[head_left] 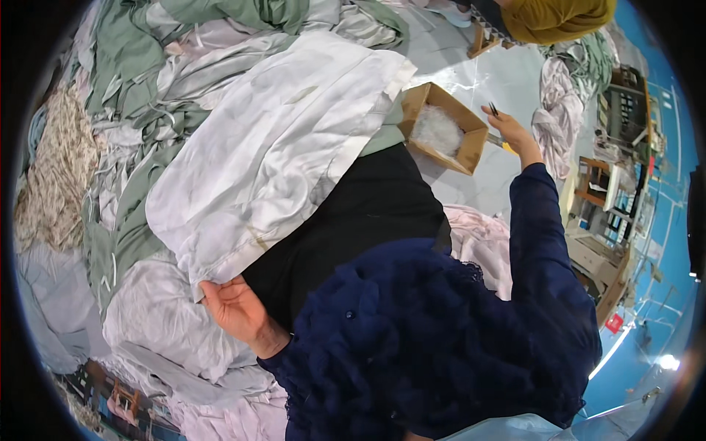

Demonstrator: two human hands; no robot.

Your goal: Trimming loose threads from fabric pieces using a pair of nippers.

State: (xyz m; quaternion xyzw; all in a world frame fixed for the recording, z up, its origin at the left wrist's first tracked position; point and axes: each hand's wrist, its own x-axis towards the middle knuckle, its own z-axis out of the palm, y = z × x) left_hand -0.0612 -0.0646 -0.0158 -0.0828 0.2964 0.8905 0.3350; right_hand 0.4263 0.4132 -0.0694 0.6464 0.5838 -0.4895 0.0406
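Observation:
A large pale grey cloth piece [272, 147] lies spread over my lap and black garment [368, 213]. My left hand [234, 309] pinches its near corner at the lower left. My right hand [511, 132], arm stretched out in a dark blue sleeve, holds a small dark tool, perhaps snips [493, 110], just beside an open cardboard box [471, 147] that contains white fluffy thread scraps [437, 131].
Heaps of green, grey and pink fabric [147, 81] surround me on the left and below. Another person in a mustard garment [559, 18] sits at the top. Pink cloth [482, 239] lies by my right arm; shelving and machines [610, 191] stand at the right.

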